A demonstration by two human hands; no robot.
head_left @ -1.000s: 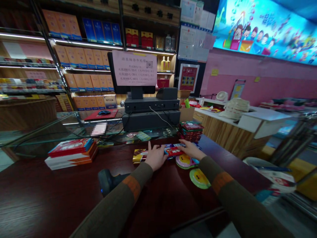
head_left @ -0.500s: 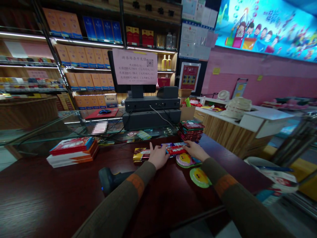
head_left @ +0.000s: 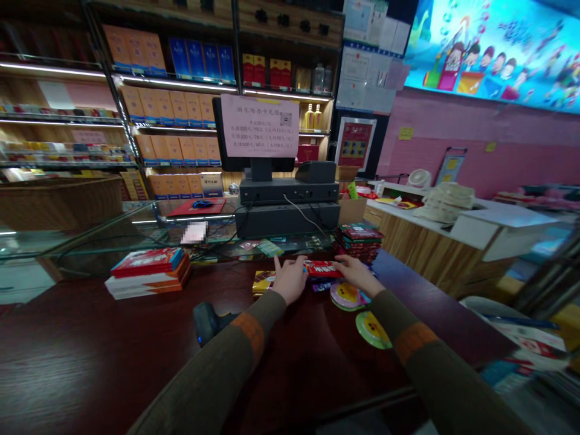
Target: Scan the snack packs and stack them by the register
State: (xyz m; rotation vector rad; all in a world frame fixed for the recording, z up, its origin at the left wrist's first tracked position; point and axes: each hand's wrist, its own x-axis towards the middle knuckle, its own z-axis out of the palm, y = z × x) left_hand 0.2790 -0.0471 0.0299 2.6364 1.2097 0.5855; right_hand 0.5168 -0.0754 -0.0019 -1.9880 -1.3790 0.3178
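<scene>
A red snack packet (head_left: 321, 269) with white lettering is gripped at its two ends between my hands. My left hand (head_left: 290, 280) closes on its left end, with the index finger sticking up. Fingers and thumb of my right hand (head_left: 359, 276) pinch the right end. Beneath the packet lies a purple-blue wrapper (head_left: 321, 287), mostly covered. Just left of my left hand is a yellow and brown chocolate packet (head_left: 263, 282). Round pink and green packs with a yellow face (head_left: 348, 295) lie below my right hand, with a green round one (head_left: 372, 330) nearer me.
Behind my right hand stands a stack of dark red packets (head_left: 357, 240). A barcode scanner (head_left: 211, 323) lies beside my left forearm. Farther left are stacked red and white boxes (head_left: 147, 272). A register with a monitor (head_left: 287, 208) stands at the back of the dark wooden counter (head_left: 290, 374).
The red packet now sits level and straighter between my hands, shifted slightly off the purple-blue wrapper. The view has turned a little to the left.
</scene>
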